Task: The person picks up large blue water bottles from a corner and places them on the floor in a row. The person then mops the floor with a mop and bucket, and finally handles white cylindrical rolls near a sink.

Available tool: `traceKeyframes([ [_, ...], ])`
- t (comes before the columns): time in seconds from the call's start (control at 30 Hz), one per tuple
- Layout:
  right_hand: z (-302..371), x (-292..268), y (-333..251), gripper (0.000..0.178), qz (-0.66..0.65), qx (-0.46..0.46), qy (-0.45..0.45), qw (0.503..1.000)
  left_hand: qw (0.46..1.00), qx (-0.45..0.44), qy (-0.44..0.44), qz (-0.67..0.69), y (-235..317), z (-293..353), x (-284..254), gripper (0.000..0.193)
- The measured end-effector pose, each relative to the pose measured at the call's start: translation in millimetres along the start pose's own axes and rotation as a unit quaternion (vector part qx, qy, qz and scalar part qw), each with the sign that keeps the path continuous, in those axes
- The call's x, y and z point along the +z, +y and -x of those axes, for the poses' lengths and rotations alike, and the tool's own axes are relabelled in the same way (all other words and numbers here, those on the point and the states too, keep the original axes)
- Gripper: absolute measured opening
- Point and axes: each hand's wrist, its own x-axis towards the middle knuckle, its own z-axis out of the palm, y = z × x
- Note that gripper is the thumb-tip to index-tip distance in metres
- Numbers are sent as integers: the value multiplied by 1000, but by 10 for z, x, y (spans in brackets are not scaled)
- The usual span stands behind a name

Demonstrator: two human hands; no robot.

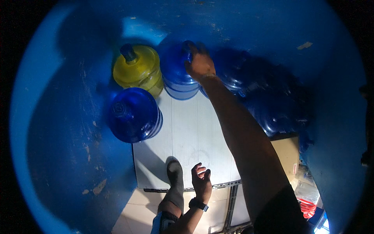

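Observation:
My right hand is at the top of a blue water jug by the back wall, its fingers curled round the dark neck. That jug stands upright on a white ribbed board. My left hand, with a dark watch on the wrist, hangs over the board's front edge, loosely curled, fingers apart and holding nothing. Left of the gripped jug, a yellow water jug with a dark cap stands close by. In front of the yellow one is another blue water jug.
Scuffed blue walls enclose the board on the left, back and right. Several dark blue jugs crowd the right side, partly behind my arm. A cardboard box sits beneath them. My booted foot rests on the board's front part.

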Motion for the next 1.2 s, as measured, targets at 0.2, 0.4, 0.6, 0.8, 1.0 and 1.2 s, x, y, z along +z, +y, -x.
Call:
traceKeyframes([
  [0.2,-407,342,-83,64,6,100,-85,991,997,70,30,-3,223,-443,-116,50],
  [0.4,1063,157,-37,43,-60,7,15,998,987,128,87,-47,363,-520,-86,60],
  [0.6,2729,-883,-198,36,-114,47,-4,992,910,323,28,-259,738,-540,-40,78],
  [0.8,3313,-1857,-481,52,-199,-31,-239,950,833,425,-215,-281,630,-328,-118,74],
  [1.0,2829,-2130,1153,48,-77,58,-56,994,935,209,-236,-160,389,18,-20,76],
  [1.2,2486,-1827,3000,74,211,294,136,922,950,147,-241,-131,246,95,-103,63],
])
